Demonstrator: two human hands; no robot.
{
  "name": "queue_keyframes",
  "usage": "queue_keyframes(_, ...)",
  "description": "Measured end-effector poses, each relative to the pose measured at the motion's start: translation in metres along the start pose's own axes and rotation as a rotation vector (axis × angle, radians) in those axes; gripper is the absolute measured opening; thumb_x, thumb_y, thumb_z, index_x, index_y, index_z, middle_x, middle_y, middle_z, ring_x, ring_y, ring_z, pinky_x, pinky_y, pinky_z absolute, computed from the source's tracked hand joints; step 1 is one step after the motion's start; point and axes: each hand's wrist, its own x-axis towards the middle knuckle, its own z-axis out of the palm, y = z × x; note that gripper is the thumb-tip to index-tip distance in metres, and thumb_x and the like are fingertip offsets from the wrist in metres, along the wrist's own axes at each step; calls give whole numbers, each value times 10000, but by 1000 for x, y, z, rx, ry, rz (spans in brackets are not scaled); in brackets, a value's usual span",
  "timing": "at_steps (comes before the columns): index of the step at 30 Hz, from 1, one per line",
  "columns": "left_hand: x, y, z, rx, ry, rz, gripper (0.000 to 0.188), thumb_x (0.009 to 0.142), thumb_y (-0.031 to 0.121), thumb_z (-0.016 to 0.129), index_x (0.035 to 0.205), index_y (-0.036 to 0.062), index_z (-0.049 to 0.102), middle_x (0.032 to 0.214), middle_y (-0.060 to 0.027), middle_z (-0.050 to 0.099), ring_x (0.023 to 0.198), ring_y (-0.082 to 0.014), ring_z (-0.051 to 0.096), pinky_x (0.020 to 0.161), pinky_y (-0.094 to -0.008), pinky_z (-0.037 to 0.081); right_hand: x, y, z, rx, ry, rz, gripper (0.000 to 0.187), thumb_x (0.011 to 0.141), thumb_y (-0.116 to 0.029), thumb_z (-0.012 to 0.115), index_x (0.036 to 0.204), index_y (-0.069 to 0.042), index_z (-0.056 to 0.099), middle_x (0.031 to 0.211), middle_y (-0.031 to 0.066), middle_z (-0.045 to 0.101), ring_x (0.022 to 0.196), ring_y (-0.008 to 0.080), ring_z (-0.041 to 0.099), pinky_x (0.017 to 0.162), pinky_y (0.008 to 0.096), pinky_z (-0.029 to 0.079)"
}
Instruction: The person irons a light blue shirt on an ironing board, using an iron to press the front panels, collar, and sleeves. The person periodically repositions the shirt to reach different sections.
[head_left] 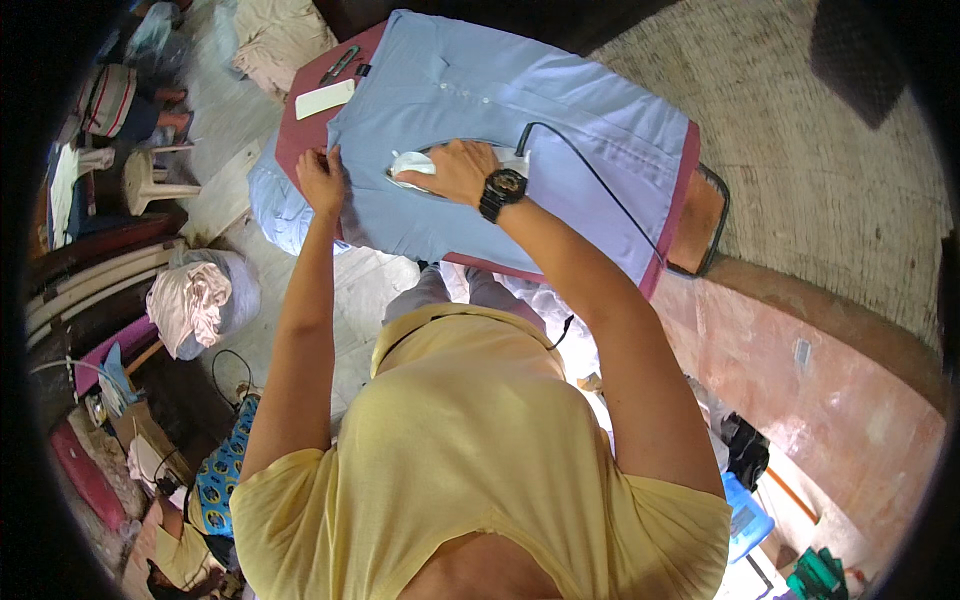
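Note:
A light blue button-front shirt (400, 110) lies spread over a maroon-covered ironing board (292, 132). My right hand (462, 170), with a black watch on its wrist, is closed round the handle of a white clothes iron (413, 163). The iron rests flat on the shirt, and its black cord (592, 172) loops away to the right across the cloth. At the shirt's left edge, my left hand (320, 180) is closed with its fingertips pinching the fabric. Farther up, a white flat rectangular object (325, 98) and a small green-handled tool (342, 64) lie on the board.
More blue cloth (275, 205) hangs at the board's left side. A plastic stool (145, 182), a bundle of pale clothes (190, 300) and a seated person's legs (145, 118) are to the left. Another person (190, 545) is at lower left. A wall ledge (800, 300) borders the right.

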Motion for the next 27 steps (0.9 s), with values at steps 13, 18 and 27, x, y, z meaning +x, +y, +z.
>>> queue_keyframes(13,-5,63,-1,313,224,106,298,892,225,672,1103,29,594,1107,-207,557,1053,-374,515,926,-448,402,-176,209,-45,-143,88,350,235,929,-289,523,960,-92,648,660,139,655,632,346,664,560,481,532)
queue_keyframes(18,-38,128,9,-350,-391,434,337,833,-81,505,1152,0,577,1321,-185,515,1242,-378,466,1050,-459,368,-149,88,20,-265,96,-86,238,819,-312,638,790,-77,653,659,145,642,632,339,656,559,490,522)
queue_keyframes(27,-51,145,36,-263,-561,709,360,952,104,515,1309,66,546,1421,-126,462,1359,-355,383,1121,-461,334,-204,91,11,-48,152,407,404,935,-348,461,730,-78,682,625,195,639,550,380,636,532,519,501)
